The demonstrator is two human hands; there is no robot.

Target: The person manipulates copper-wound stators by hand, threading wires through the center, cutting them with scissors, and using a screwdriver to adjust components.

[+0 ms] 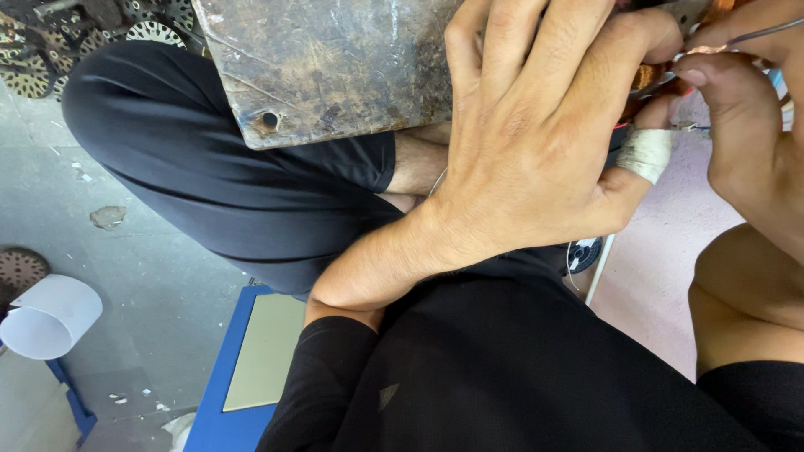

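Note:
My left hand (536, 142) lies spread over the right end of a worn, scratched board (335, 59) on my lap. It presses down on a copper-wound part (646, 78) that is mostly hidden under its fingers. White tape (646, 153) wraps that hand's thumb. My right hand (745, 125) comes in from the right edge. Its thumb and fingers pinch a thin grey wire (766, 33) right beside the copper winding. The fingertips of both hands almost touch there.
My black-trousered legs (209, 167) are crossed under the board. Several perforated metal discs (33, 71) lie on the grey floor at top left. A white paper roll (50, 314) and a blue board with a beige sheet (260, 351) lie lower left. A pink mat (662, 259) is at right.

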